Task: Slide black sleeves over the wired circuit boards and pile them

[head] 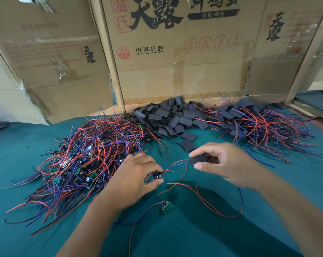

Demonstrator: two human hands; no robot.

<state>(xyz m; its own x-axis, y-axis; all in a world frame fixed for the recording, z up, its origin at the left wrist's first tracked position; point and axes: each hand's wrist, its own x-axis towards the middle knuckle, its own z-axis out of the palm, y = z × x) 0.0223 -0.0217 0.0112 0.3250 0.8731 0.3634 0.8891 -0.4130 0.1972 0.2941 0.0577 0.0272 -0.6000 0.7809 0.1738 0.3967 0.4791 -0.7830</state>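
My left hand pinches a small circuit board with red and blue wires. Those wires run right into a black sleeve, which my right hand pinches between thumb and fingers a little above the green table. A second bare board with loose wires lies on the table near me. To the left sits a heap of unsleeved wired boards. A pile of empty black sleeves lies at the back middle. Sleeved boards with wires are piled at the back right.
Large cardboard boxes stand along the table's far edge behind the piles. A wooden post rises between two boxes. One loose sleeve lies just beyond my right hand.
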